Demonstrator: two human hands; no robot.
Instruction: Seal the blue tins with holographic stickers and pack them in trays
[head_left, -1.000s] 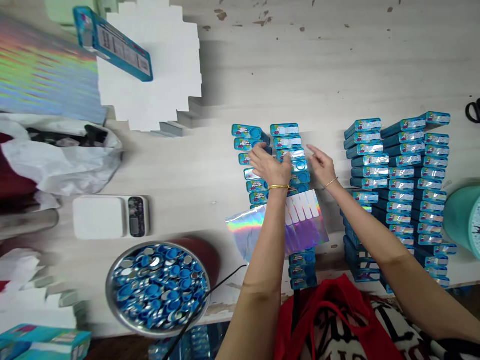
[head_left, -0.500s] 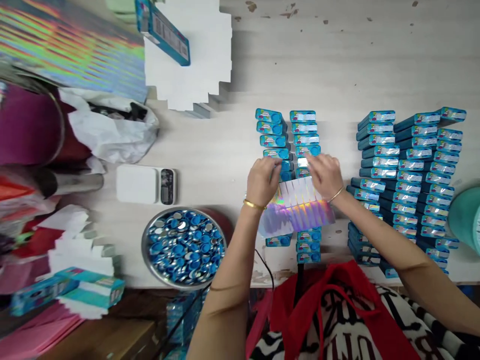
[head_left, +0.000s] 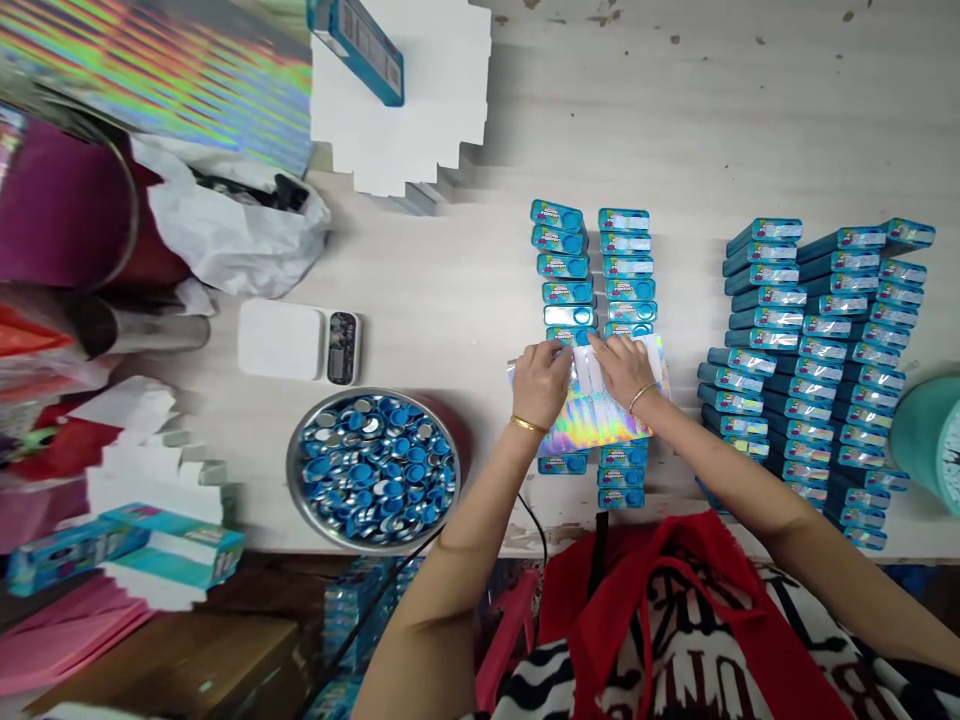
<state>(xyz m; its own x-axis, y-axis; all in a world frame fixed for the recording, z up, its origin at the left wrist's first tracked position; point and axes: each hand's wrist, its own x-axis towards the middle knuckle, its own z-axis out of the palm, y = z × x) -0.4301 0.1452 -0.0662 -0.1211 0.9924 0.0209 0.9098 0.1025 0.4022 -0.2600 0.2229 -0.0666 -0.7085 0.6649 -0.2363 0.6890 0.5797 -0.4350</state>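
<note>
A shiny rainbow-silver sticker sheet (head_left: 592, 425) with narrow strips lies across two columns of small blue boxes. My left hand (head_left: 541, 382) is closed at the sheet's upper left edge, fingertips bent inward. My right hand (head_left: 624, 370) is closed on the same upper edge, its fingertips close to the left ones; what exactly they pinch is too small to make out. Just above the hands, one blue box (head_left: 568, 315) in the left column has a bright silvery top. Beside it stands the right column of blue boxes (head_left: 628, 266).
To the right are rows of more blue boxes (head_left: 825, 370) and a teal tub (head_left: 930, 440). On the left stand a metal bowl (head_left: 292, 480) of blue-and-silver discs and a white scale (head_left: 281, 340). Farther back, a blue box (head_left: 367, 60) rests on stacked white card (head_left: 442, 90).
My hands have come closer together at the sheet's upper edge; the right has left the right column's box. The silvery patch is now on a left-column box. The whole view has shifted slightly.
</note>
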